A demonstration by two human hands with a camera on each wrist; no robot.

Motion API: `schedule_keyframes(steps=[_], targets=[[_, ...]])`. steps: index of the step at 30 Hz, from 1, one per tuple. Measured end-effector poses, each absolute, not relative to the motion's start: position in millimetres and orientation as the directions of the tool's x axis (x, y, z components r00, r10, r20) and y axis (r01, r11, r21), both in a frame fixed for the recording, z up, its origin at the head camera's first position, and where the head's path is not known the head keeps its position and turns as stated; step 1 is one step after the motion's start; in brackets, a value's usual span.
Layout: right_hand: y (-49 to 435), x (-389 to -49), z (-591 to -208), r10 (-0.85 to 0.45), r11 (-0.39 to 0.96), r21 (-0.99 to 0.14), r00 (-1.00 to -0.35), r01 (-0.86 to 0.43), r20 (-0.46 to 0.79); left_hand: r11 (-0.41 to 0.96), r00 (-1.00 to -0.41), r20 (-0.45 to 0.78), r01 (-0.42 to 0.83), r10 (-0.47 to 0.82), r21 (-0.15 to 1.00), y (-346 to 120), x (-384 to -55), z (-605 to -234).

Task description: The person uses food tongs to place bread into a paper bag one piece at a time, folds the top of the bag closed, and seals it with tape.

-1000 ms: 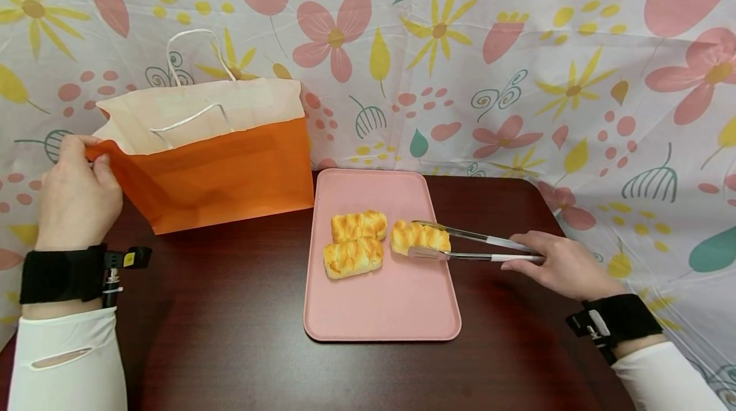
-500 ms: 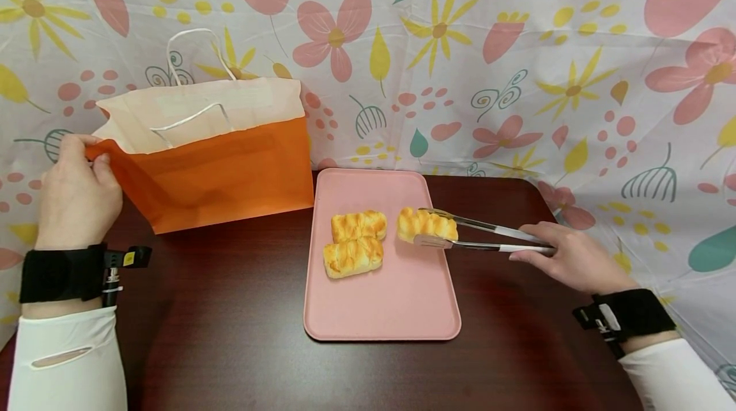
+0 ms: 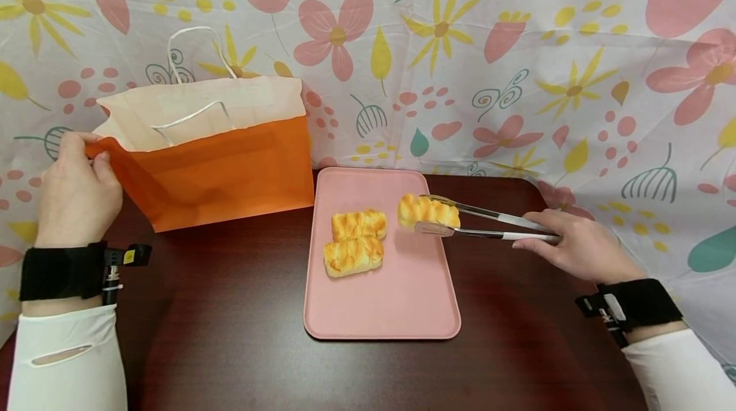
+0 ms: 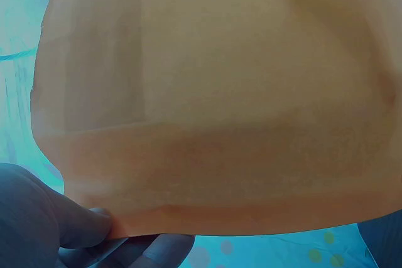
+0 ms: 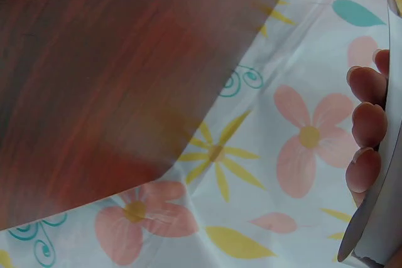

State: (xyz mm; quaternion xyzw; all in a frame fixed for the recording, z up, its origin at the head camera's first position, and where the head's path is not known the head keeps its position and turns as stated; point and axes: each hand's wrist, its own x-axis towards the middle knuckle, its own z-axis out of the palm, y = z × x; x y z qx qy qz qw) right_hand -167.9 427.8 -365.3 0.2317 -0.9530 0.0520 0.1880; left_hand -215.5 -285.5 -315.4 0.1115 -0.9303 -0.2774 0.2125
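Note:
In the head view my right hand (image 3: 581, 245) grips metal tongs (image 3: 489, 234) with white handles. Between their tips is a golden bread roll (image 3: 427, 211), over the right side of the pink tray (image 3: 379, 309). Two more rolls lie on the tray side by side, a rear roll (image 3: 358, 224) and a front roll (image 3: 353, 256). My left hand (image 3: 80, 193) pinches the left edge of an orange paper bag (image 3: 230, 168) near its mouth. The left wrist view shows the thumb (image 4: 81, 224) on the bag's rim. Fingers (image 5: 367, 123) curl round the tongs handle in the right wrist view.
The bag's white handles (image 3: 198, 110) stand up from its mouth. A dark wooden table (image 3: 230, 309) carries the tray and bag. A flower-print cloth (image 3: 448, 78) hangs behind the table and along its right side.
The tongs with the bread roll have moved right and then toward the back, away from the other two rolls. My left hand and the bag have stayed in place.

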Motion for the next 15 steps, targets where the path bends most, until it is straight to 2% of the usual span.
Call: schedule_keyframes(steps=[6,15], targets=[[423.3,-169.0,-354.6,-0.373,0.912,-0.037,-0.864,-0.408,0.338,0.816,-0.887,0.32,-0.1,-0.333,0.57,-284.9,-216.2,-314.7],[414.2,-175.0,-337.8,-0.357,0.917,-0.068,-0.884,-0.393,0.301,0.816,-0.883,0.327,-0.1,-0.336,0.569,-285.7,-216.6,-315.4]])
